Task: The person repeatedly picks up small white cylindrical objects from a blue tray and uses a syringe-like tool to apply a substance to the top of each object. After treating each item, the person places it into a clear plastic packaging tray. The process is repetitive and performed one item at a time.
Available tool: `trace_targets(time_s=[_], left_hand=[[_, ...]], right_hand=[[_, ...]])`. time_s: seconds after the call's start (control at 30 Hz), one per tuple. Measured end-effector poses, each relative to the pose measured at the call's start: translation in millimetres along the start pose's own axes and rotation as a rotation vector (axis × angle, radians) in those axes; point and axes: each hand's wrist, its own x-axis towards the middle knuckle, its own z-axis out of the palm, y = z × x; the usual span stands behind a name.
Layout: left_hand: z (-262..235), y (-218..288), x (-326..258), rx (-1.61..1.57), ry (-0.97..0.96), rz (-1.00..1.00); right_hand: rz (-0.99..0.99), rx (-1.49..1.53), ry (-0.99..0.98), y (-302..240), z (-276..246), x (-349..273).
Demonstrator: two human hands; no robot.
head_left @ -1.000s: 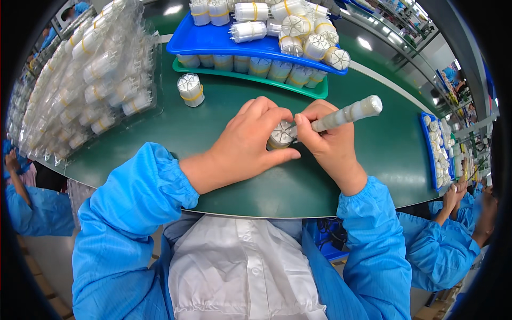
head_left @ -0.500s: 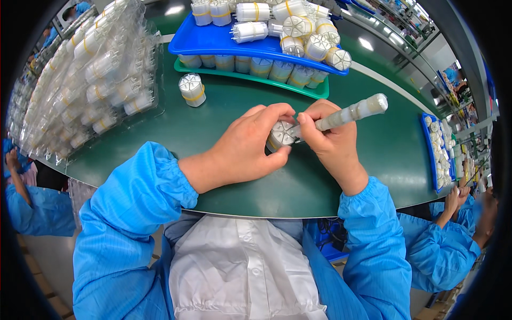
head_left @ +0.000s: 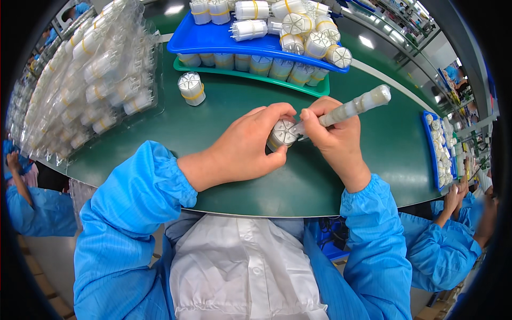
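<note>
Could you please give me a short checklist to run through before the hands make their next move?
1. Left hand around the segmented white cylinder: ok, fingers and thumb curve about its side.
2. Right hand gripping the whitish-handled tool: ok, held like a pen.
3. Tool tip in contact with the cylinder: cannot tell, the tip is too small to make out.
4. Lone yellow-banded cylinder standing upright, apart from both hands: ok, on the green tabletop.
5. Cylinders in the blue tray neatly arranged: not ok, heaped toward the right, some on their sides.
</note>
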Motion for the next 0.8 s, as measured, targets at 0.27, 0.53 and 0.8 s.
trace_targets(time_s=[0.27,0.53,0.8], left_hand=[[-10,0,3,0.169,0.031,0.098],[-71,16,-35,0.509,0.214,-0.076],[-96,3,-31,0.93,0.213,-0.354]], right_hand=[[0.114,0.114,0.065,0,3,2],[0.017,-0.103,0.018,6,6,-1],[-0.036,-0.256,0.013,15,15,0]])
